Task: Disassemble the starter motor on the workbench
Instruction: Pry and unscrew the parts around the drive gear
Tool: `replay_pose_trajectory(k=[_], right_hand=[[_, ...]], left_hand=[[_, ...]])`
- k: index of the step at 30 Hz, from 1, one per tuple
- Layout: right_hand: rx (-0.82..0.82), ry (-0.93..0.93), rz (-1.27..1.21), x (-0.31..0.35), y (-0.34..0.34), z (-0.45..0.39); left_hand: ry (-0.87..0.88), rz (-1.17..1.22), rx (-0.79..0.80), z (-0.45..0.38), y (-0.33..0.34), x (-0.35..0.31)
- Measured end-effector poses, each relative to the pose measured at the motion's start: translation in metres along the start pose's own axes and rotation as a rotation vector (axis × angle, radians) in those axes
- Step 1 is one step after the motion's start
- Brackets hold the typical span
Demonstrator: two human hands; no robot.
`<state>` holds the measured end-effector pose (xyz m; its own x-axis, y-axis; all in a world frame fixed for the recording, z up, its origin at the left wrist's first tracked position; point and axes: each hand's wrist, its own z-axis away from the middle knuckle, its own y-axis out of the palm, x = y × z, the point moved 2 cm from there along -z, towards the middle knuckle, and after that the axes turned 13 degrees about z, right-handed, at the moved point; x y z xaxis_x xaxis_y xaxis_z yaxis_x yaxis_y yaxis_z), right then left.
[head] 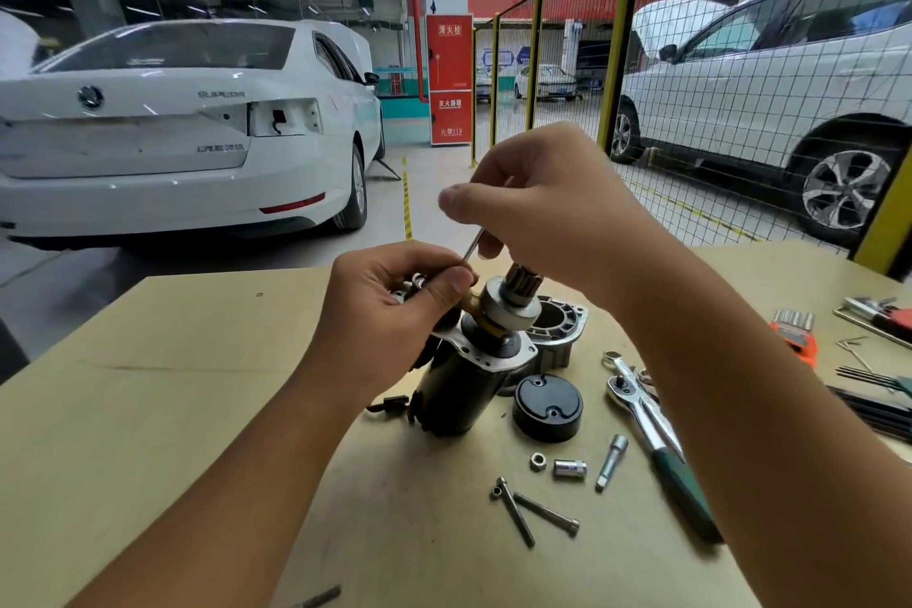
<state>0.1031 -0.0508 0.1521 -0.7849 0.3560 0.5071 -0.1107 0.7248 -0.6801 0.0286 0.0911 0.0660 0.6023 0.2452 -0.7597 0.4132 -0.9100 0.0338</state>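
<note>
At centre of the tan counter [148,410], seen from the head camera: starter motor [469,385], black body tilted, pinion gear [523,284] end up and leaning toward the right. Left hand [395,311] curled around the upper left side of the motor, thumb and fingers pinching near the base of a thin metal rod [471,247]. Right hand [538,212] raised above the pinion, fingers curled and pinching the top of the same rod, forefinger stretched out to the left. Rod slanting down from right hand to left hand; its lower tip hidden behind the left thumb, so cannot tell what it enters.

Just behind the motor, touching or nearly so: removed aluminium nose housing [560,328], open mouth upward. Just right of the motor body: black round end cap [548,407] lying flat with two screw holes showing. Near the front of the cap: loose nut [538,461], small socket [570,468], short extension bar [612,462], and two long bolts [530,511] crossed in a V. Right of those: ratchet wrench [651,430] with green handle, partly under the right forearm. Far right edge of the counter: orange holder of sockets [794,328] and sets of hex keys [878,383].

Beyond the counter: white sedan [187,128] on the left, red fire hydrant cabinet [449,79] on a pillar, wire mesh fence [740,89] with yellow posts, white SUV [789,79] behind it.
</note>
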Motion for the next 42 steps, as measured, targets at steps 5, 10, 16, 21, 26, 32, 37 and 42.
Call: replay_pose_trajectory(k=[5,10,16,21,26,32,37,42], right_hand=[[0.125,-0.052,-0.089,-0.002,-0.011,0.000],[0.230,-0.105,-0.216,-0.015,-0.015,-0.001],[0.238,-0.122,-0.262,-0.025,-0.014,-0.005],[0.197,-0.131,-0.243,-0.024,-0.016,-0.004],[0.088,-0.079,0.016,-0.013,-0.019,-0.001],[-0.207,0.036,0.493,0.005,-0.003,0.005],[-0.276,-0.005,0.454,0.011,0.005,0.004],[-0.254,-0.201,0.339,0.015,0.008,0.006]], left_hand=[[-0.044,0.015,-0.056,-0.001,-0.002,0.003],[-0.061,0.052,-0.081,0.000,-0.002,0.002],[-0.064,-0.007,-0.076,0.000,-0.002,0.004],[-0.032,-0.068,0.044,0.000,-0.004,0.004],[-0.029,-0.059,-0.003,0.001,-0.003,0.006],[-0.023,-0.062,-0.076,0.001,-0.004,0.009],[-0.008,-0.079,-0.055,0.002,-0.003,0.006],[-0.031,-0.057,-0.071,0.001,-0.003,0.005]])
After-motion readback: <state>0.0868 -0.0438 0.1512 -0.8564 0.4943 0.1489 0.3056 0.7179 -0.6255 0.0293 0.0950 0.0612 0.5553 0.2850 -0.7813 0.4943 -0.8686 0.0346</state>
